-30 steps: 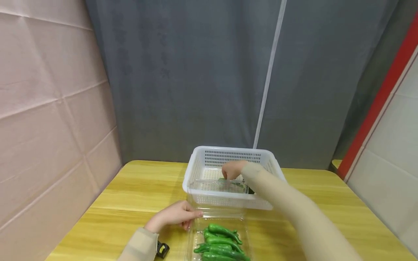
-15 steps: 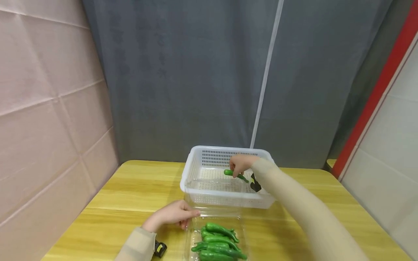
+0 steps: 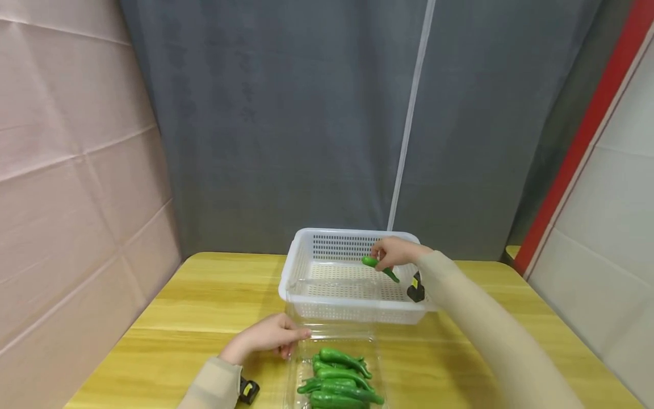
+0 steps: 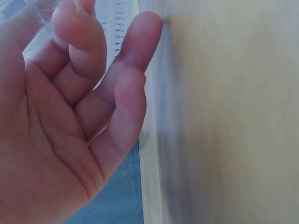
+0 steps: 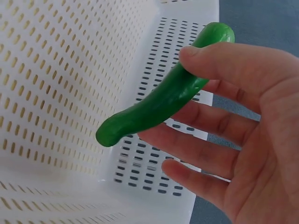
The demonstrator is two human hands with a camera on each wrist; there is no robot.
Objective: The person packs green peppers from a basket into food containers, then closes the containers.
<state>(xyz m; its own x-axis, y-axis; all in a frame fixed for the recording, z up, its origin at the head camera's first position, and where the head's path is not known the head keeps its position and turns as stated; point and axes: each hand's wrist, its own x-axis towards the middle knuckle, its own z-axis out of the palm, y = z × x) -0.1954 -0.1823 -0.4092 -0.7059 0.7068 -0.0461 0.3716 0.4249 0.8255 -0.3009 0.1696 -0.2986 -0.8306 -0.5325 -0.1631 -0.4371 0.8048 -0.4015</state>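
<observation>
My right hand (image 3: 401,251) holds a green pepper (image 5: 161,100) above the white perforated basket (image 3: 289,270). In the right wrist view, its thumb lies across the pepper and the fingers are behind it, with the pepper's narrow end pointing down and left. My left hand (image 3: 271,333) pinches the left edge of a clear plastic clamshell container (image 3: 379,363) near its hinge. Several green peppers (image 3: 339,379) lie in that container's base. Its open lid rises toward the basket's front wall. The left wrist view shows clear plastic (image 4: 44,11) by the thumb and index finger.
The wooden table (image 3: 204,289) carries the container, with the basket right behind it. A grey curtain (image 3: 286,125) hangs beyond the far edge. Pale walls stand at both sides, the right one with a red stripe (image 3: 577,147).
My right hand has come up out of the basket with a pepper and moved to the right. The left hand keeps its pinch on the container. The view has shifted slightly.
</observation>
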